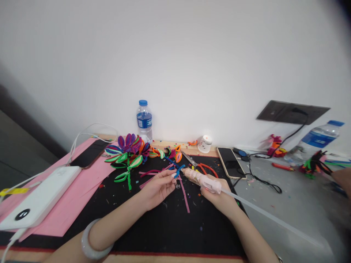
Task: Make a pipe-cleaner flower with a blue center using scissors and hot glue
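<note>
Between its fingertips my left hand pinches a blue pipe-cleaner piece over the black mat. My right hand is wrapped round a pale pink glue gun, whose nozzle is close to the blue piece; whether they touch is too small to tell. A long translucent glue stick sticks out of the gun's rear. Pink pipe-cleaner strips lie beneath and beside my left fingers. Left of them is a multicoloured pipe-cleaner flower with green leaves. Scissors lie behind the nozzle, next to red-orange handles.
A water bottle and a paper cup stand by the wall. Pink sheets, a white power bank and a phone lie left. Another phone, a black cable and another person's arm are right.
</note>
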`<state>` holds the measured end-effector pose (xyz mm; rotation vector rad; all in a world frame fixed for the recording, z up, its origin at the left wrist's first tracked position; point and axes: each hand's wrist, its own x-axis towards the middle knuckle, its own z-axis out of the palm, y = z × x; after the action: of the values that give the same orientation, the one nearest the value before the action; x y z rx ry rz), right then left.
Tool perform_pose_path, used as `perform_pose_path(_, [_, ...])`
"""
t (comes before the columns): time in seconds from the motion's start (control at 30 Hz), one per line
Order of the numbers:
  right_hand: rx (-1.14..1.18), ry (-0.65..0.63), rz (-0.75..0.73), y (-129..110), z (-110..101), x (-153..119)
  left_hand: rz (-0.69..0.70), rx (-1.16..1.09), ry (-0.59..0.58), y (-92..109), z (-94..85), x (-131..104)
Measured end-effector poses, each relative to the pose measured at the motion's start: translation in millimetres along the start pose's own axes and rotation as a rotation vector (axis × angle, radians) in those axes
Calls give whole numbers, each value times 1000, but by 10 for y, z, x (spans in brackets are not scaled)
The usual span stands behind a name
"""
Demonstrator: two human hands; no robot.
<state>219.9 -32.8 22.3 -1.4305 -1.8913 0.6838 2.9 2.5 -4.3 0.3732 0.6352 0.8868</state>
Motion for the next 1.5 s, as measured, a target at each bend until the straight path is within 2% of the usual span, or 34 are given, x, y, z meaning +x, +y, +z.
perform_pose_path(0.17, [3,-33,-19,4,15,2,-6,-6,15,8,23,-16])
perform_pose_path(0.47, [-18,7,28,-58,-14,2,0,-12,-13,-5,-11,0])
perform_pose_path(0.7, [-40,-40,-17,-53,-4,4,-6,-7,-5,7,19,-4])
perform_pose_path(1.5, [-55,-24,-47,-37,-8,-1,3,-14,20,10,35,-13])
